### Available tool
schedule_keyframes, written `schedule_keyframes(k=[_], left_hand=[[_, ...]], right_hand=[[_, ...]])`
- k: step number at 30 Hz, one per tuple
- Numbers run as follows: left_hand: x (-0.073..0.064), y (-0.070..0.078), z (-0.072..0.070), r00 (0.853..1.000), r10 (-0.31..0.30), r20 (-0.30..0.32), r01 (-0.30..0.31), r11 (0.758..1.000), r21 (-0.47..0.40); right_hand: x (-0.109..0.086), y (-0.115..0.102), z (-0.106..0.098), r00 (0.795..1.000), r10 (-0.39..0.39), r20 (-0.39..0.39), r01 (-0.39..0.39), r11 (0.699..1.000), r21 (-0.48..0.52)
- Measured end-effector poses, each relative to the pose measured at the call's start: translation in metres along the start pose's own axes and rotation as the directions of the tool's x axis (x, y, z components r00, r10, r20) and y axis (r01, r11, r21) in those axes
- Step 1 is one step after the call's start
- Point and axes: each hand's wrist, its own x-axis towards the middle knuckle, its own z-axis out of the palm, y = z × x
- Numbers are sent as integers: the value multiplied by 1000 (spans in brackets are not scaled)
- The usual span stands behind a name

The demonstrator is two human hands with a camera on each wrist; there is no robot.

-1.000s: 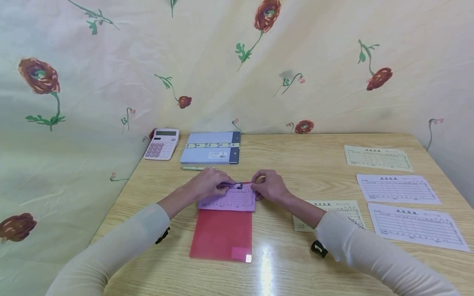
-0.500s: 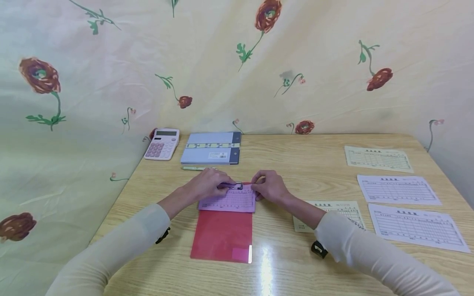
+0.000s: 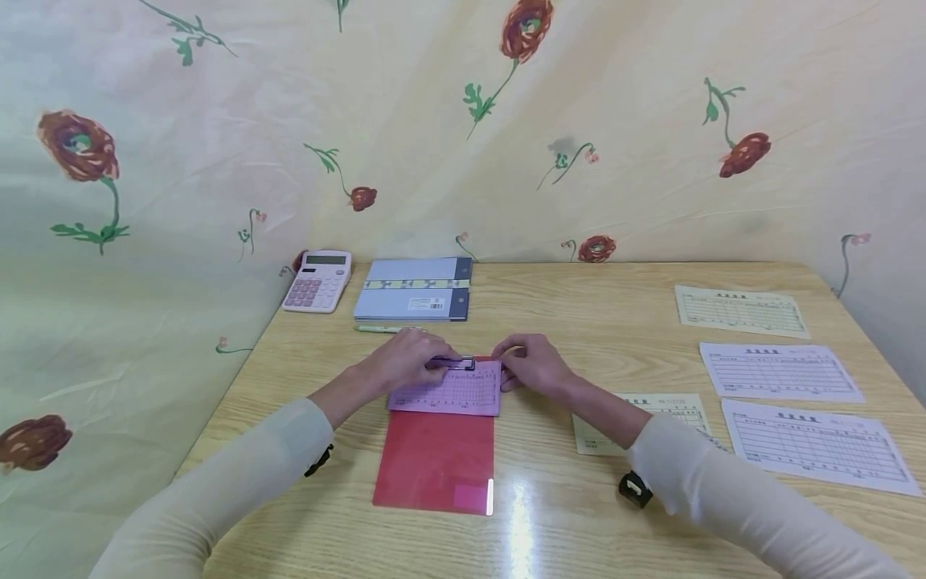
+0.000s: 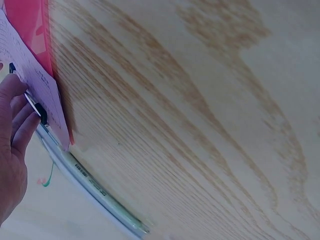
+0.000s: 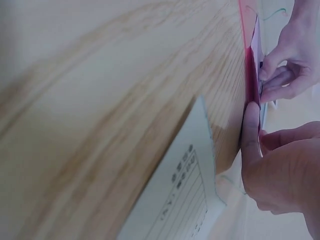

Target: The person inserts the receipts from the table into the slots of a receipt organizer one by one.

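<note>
Pinched clip (image 3: 465,364) with curled left hand (image 3: 411,356); gripped purple form (image 3: 452,392) at upper right corner with nearly closed right hand (image 3: 535,364).

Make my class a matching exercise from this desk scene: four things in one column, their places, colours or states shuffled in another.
Things
1. calculator
2. pen
3. purple form
4. left hand

Descriptions
A. over the upper part of the red board
B. gripping the metal clip
C. pale green
D. left of the blue notebook

Pairs: 1-D, 2-C, 3-A, 4-B
</note>
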Motion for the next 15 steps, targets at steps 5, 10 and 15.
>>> schedule_keyframes(k=[5, 10, 15], left_hand=[[0, 0, -1, 1000, 5, -5, -5, 1000, -2], [0, 1, -1, 1000, 1, 1, -1, 1000, -5], [0, 1, -1, 1000, 5, -4, -5, 1000, 2]], right_hand=[[0, 3, -3, 999, -26, 37, 25, 999, 26], [1, 4, -3, 998, -41, 51, 40, 999, 32], [1, 4, -4, 998, -39, 49, 38, 999, 24]])
